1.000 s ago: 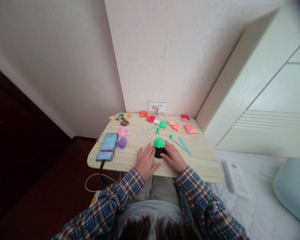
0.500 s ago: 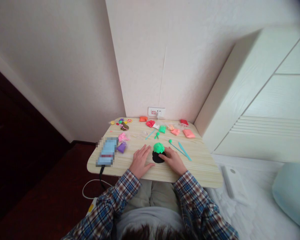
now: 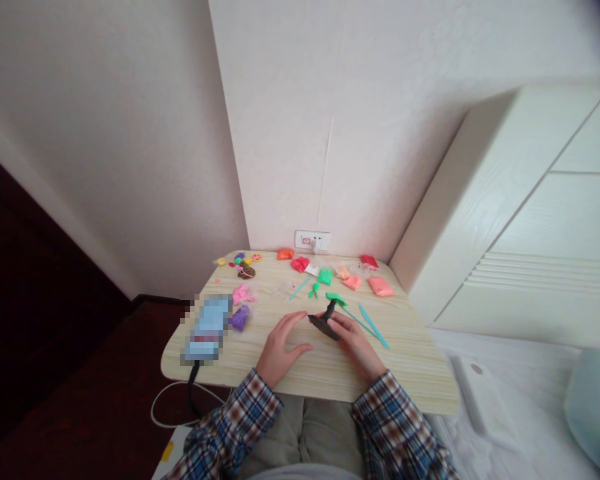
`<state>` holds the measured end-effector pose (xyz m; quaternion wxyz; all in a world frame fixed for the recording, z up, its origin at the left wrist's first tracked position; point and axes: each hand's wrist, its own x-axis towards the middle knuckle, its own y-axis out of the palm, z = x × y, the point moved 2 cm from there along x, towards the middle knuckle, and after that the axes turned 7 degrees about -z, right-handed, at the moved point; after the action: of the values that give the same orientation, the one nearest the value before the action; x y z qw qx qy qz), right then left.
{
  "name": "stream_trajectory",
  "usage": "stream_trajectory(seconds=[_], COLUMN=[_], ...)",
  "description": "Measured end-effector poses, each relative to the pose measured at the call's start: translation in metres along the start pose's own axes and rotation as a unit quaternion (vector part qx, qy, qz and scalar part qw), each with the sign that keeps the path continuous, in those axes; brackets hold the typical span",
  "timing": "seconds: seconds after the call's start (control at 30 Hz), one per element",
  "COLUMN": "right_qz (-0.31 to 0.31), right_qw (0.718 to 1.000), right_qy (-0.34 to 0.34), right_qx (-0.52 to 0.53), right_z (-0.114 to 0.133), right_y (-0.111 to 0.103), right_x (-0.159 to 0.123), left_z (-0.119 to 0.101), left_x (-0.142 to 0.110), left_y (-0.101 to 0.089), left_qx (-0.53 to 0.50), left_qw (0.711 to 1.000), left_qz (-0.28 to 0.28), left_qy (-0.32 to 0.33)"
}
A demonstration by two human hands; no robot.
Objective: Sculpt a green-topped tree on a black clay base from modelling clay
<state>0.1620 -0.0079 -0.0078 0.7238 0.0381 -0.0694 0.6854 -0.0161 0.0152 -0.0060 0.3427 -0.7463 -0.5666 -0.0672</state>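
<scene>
A small clay model like a tree has a black round base (image 3: 323, 327), a short dark stem and a green top (image 3: 337, 299). It is held tilted, its top leaning away to the right. My right hand (image 3: 353, 341) pinches the base between thumb and fingers. My left hand (image 3: 281, 350) is open at the other side, fingers curved and thumb apart, fingertips close to the base's left edge; whether they touch it I cannot tell. Beyond the model lies a small green clay piece (image 3: 314, 290). A blue thin-shafted tool (image 3: 363, 321) and a blue clay knife (image 3: 374, 327) lie to the right.
Clay packets in red (image 3: 300, 265), green (image 3: 325, 276), salmon (image 3: 381, 287), pink (image 3: 241, 294) and purple (image 3: 240, 318) lie about the wooden table (image 3: 280, 288). A blurred-out phone (image 3: 207, 328) with a cable is at the left edge. A wall socket (image 3: 313, 240) is behind.
The model has gone from standing with its green top up to tilted, its stem now showing. My right hand has turned it; my left hand stays open beside it. The view has shifted slightly.
</scene>
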Motion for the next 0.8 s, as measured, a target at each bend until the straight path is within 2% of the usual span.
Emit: stream_trajectory(seconds=[0.13,0.23,0.33,0.47,0.6,0.8], right_qz=[0.046,0.048,0.011,-0.069,-0.083,-0.102], right_qw=[0.997,0.997,0.999,0.997,0.988,0.969], right_qy=[0.037,0.042,0.025,-0.035,-0.090,-0.133], right_qx=[0.050,0.052,0.024,-0.031,-0.094,-0.181], right_z=[0.002,0.003,0.002,-0.001,0.001,0.008], right_y=[0.012,0.016,0.010,-0.003,-0.007,0.001], right_x=[-0.002,0.000,-0.001,-0.012,-0.022,-0.018], left_z=[-0.002,-0.004,-0.008,-0.013,-0.015,-0.016], left_x=[0.006,0.010,0.011,0.009,0.006,0.006], left_y=[0.003,0.003,0.002,0.001,0.006,0.012], left_qx=[-0.043,-0.038,-0.039,-0.031,-0.032,-0.048], left_qw=[0.998,0.997,0.996,0.994,0.994,0.992], left_qz=[-0.049,-0.069,-0.081,-0.099,-0.102,-0.108], left_qy=[-0.023,-0.024,-0.022,-0.030,-0.037,-0.030])
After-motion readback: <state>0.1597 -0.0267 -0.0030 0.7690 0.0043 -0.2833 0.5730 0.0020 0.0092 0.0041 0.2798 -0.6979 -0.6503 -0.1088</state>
